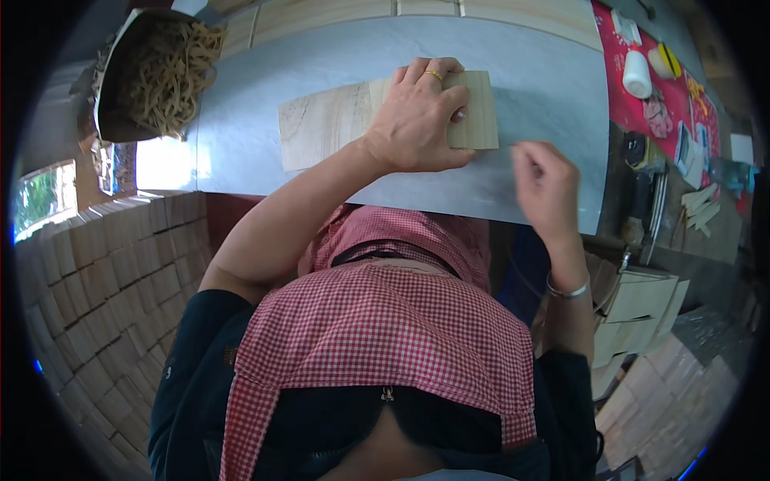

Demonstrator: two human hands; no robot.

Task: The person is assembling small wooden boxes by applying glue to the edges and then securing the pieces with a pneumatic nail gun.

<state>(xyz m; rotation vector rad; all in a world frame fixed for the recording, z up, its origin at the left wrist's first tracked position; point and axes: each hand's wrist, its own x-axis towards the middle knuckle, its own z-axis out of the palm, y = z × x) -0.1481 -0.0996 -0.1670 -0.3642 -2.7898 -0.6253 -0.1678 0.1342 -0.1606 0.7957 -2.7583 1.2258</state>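
A pale wooden board lies on the grey marbled tabletop, with a squarer wooden end at its right. Whether these are one piece or several is hidden under my left hand, which wears a ring. Its fingers wrap over the far edge of the wood and its thumb presses along the near edge. To the right of the wood, apart from it, my right hand hovers over the tabletop with its fingers curled in. Anything small inside that hand is out of sight.
A box of curly wood strips stands at the far left. Stacked wooden pieces rise at my left. On a red cloth at right are a white bottle and a yellow tape roll. More boards stand at lower right.
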